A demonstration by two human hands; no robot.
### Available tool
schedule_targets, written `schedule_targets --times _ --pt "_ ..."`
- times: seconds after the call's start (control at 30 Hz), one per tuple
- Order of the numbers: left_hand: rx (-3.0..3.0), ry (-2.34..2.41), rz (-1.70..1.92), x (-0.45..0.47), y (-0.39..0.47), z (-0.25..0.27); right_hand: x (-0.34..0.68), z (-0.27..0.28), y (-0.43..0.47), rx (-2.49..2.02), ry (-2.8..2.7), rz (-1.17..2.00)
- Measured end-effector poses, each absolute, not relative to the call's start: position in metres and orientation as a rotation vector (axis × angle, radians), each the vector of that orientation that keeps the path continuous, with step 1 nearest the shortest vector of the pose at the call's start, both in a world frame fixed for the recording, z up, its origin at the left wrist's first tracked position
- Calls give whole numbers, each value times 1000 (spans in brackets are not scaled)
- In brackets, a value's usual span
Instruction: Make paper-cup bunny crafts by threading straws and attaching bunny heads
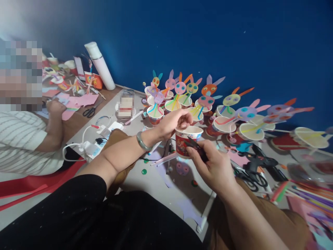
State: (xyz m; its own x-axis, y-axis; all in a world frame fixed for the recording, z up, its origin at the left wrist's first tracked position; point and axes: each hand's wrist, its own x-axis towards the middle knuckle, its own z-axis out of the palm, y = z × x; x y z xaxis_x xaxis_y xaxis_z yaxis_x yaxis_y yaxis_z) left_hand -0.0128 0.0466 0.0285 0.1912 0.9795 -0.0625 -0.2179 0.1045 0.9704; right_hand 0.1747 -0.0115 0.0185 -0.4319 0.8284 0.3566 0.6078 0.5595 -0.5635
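Blue wall [166, 34] rises behind the red cup [181, 144], near twelve o'clock; our right hand [214, 166] grips a dark tool [197, 147]; whether our curled left hand [177, 122] holds the cup, we cannot tell.

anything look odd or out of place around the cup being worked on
One purple paper face looks out of place: it lies loose on the near side of the red cup, whereas eared faces rise from the cups behind.
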Motion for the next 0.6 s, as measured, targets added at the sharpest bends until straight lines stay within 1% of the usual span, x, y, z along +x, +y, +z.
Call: schedule_targets --times 0.1,0.3,0.47,0.6 --pt "1017 1058 1145 -5 43 25 172 17 -7 -1123 -2100 643" --pt "946 1065 1110 -4 39 23 170 14 3 -1098 -1731 918" --pt "918 1040 1081 1 38 22 174 10 11 -1079 -1708 1135" --pt "873 1013 1073 1 41 22 178 7 14 -1083 -1712 1215"
